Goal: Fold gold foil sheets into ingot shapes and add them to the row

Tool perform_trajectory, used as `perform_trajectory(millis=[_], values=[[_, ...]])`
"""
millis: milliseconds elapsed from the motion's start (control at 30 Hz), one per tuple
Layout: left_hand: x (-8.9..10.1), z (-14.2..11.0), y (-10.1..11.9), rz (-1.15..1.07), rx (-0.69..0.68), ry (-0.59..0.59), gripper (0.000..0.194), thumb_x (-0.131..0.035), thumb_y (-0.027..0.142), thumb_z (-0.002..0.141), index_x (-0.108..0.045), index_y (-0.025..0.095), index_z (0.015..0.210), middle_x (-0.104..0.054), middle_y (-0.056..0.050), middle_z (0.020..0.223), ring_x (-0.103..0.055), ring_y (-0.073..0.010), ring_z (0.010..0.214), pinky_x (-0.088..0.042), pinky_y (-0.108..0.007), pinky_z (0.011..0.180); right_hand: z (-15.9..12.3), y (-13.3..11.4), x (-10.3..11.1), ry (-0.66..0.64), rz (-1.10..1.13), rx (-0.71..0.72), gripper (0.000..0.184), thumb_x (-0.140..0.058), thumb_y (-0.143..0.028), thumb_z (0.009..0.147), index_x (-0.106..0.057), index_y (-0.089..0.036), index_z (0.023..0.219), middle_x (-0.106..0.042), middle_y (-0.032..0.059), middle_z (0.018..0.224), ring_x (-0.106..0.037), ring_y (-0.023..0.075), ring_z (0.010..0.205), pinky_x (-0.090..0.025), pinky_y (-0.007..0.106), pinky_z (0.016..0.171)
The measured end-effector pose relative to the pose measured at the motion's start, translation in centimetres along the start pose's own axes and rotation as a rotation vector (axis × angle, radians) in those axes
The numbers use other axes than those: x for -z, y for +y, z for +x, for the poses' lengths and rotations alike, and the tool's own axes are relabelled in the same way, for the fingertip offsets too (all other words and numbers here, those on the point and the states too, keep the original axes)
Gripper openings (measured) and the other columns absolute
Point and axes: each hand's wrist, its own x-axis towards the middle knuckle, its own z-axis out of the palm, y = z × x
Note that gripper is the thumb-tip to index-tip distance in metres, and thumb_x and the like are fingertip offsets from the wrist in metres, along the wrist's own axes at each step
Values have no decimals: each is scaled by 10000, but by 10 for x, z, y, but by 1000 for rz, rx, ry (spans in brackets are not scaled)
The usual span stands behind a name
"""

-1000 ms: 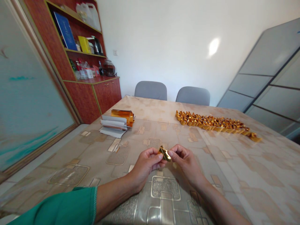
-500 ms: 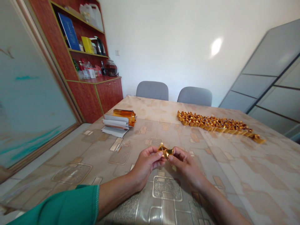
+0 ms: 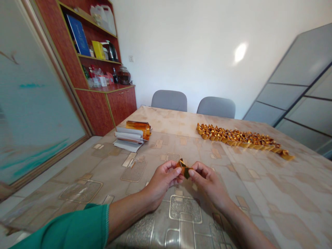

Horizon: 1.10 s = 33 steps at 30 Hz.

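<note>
Between my two hands, just over the near middle of the table, is a small folded piece of shiny gold paper with pointed corners. My left hand pinches its left side between thumb and fingers. The thumb and forefinger of my right hand grip its right end. At the back right lie rows of folded gold paper pieces, packed close together in a long band. To the left stands a stack of gold and white paper sheets, bent and lying loosely on one another.
A patterned cover lies over the table. Two grey chairs stand at its far edge, before a white wall. A red-brown cabinet with filled shelves is at the left, beside a frosted glass door.
The right end of the gold paper has turned in my fingers and now shows a darker face. My right hand has shifted slightly; my left keeps its hold.
</note>
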Motion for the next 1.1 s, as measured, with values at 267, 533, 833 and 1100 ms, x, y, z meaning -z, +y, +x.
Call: perform_trajectory(millis=[267,533,833,1100], values=[[-1,0,2,-127,37,37,396,-916,334,585,-615,140,755,-650,4,715,-610,-107,681,-513,-233,702,-9,-9,-6,83,-628,587,159,-605,-217,923,-614,-220,764,-612,18,692,-550,174,674,-407,285,611],[-4,-4,5,-190,33,-122,276,-828,333,736,-683,138,866,-694,-46,842,-625,-130,762,-521,-236,716,-13,-11,-10,107,-767,746,120,-633,-197,915,-621,-225,799,-638,31,689,-530,177,631,-415,297,579],[-3,-3,3,-23,-80,-41,303,-858,303,683,-662,130,836,-684,-28,811,-625,-122,719,-520,-223,664,-11,-12,-7,81,-654,608,63,-682,-253,889,-649,-214,852,-646,33,783,-562,185,742,-433,299,651],[-8,-5,6,100,-140,71,332,-857,357,649,-640,128,752,-645,2,753,-603,-117,685,-561,-256,639,-2,0,-7,217,-118,114,178,-727,-337,813,-619,-197,787,-601,-7,723,-528,145,655,-409,265,601]])
